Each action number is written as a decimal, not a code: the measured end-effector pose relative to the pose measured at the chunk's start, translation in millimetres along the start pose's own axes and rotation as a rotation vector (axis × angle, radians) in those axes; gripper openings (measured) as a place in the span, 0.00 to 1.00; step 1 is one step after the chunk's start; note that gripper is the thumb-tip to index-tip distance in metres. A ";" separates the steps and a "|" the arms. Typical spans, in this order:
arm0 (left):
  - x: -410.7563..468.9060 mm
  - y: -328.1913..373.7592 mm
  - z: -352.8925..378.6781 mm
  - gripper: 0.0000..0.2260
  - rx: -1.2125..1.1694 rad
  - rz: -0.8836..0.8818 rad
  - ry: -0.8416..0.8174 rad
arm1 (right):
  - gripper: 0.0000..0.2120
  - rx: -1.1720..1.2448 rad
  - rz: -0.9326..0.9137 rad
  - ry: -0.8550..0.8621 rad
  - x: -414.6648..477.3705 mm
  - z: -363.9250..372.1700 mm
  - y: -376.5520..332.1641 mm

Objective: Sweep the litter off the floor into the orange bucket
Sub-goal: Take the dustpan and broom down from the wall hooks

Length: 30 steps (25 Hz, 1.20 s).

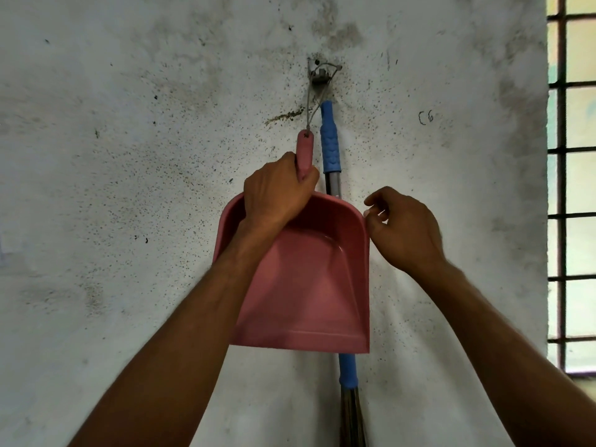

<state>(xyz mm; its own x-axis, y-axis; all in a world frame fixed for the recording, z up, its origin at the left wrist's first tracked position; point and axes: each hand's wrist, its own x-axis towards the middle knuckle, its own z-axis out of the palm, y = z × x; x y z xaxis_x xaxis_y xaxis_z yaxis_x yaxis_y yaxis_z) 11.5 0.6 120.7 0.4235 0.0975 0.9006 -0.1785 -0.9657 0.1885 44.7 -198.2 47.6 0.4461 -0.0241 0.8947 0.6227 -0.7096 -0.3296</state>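
A pink dustpan (309,285) hangs flat against a stained white wall, its handle tied by a wire loop to a metal hook (321,74). My left hand (277,191) grips the dustpan's handle. Behind the pan hangs a broom with a blue grip (329,140) and a grey shaft; its bristles (352,417) show below the pan. My right hand (403,227) hovers by the pan's upper right corner, fingers loosely curled and holding nothing. Neither litter nor the orange bucket is in view.
The speckled white wall (129,156) fills nearly all the view. A barred window (572,188) runs down the right edge. The floor is out of sight.
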 end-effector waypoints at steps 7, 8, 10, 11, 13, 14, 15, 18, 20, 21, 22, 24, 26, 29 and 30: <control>40.9 22.5 -10.4 0.18 0.005 0.010 0.051 | 0.13 -0.008 0.045 0.062 35.9 -14.2 -22.1; 41.2 23.5 -10.5 0.18 0.003 0.003 0.050 | 0.13 -0.007 0.050 0.066 37.9 -15.6 -23.9; 34.9 21.8 -9.9 0.18 -0.003 -0.007 0.031 | 0.13 -0.005 0.061 0.074 38.5 -16.6 -25.0; 30.2 18.6 -9.1 0.18 -0.007 -0.014 0.018 | 0.12 -0.005 0.062 0.076 37.1 -15.9 -24.3; 18.4 9.3 -10.2 0.17 -0.007 -0.032 -0.027 | 0.12 0.002 0.065 0.072 31.2 -12.9 -20.6; 11.8 3.0 -11.9 0.18 -0.004 -0.044 -0.062 | 0.12 0.009 0.067 0.066 27.1 -10.6 -18.0; 4.4 -3.1 -14.9 0.19 0.001 -0.058 -0.101 | 0.11 0.013 0.070 0.059 22.5 -7.8 -15.1; -21.1 -22.6 -24.0 0.24 0.026 -0.118 -0.213 | 0.10 0.012 0.099 0.005 6.5 1.9 -8.9; -42.4 -35.6 -28.0 0.24 0.054 -0.160 -0.294 | 0.10 0.034 0.106 -0.046 -7.7 9.8 -7.4; -53.1 -41.8 -28.4 0.23 0.061 -0.176 -0.338 | 0.09 0.054 0.102 -0.072 -15.0 13.8 -7.4; -63.8 -48.3 -27.6 0.23 0.057 -0.193 -0.385 | 0.09 0.071 0.096 -0.099 -22.5 18.0 -8.3; -84.4 -61.0 -25.2 0.24 0.008 -0.222 -0.470 | 0.09 0.084 0.082 -0.162 -37.9 27.6 -10.4; -101.8 -72.0 -21.7 0.24 -0.022 -0.235 -0.509 | 0.08 0.099 0.069 -0.221 -51.9 36.6 -12.9; -121.9 -84.2 -18.3 0.27 -0.012 -0.245 -0.514 | 0.08 0.129 0.067 -0.260 -68.7 48.5 -17.1; -126.7 -88.0 -17.5 0.27 -0.017 -0.251 -0.531 | 0.09 0.133 0.073 -0.266 -73.4 52.0 -17.7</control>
<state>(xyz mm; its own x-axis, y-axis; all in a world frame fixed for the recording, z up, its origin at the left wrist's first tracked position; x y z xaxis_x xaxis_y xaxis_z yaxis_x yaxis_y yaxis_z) -42.0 77.4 -3.2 0.8409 0.1847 0.5087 -0.0275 -0.9241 0.3811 34.3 -147.3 -27.9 0.6345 0.1255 0.7627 0.6536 -0.6138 -0.4427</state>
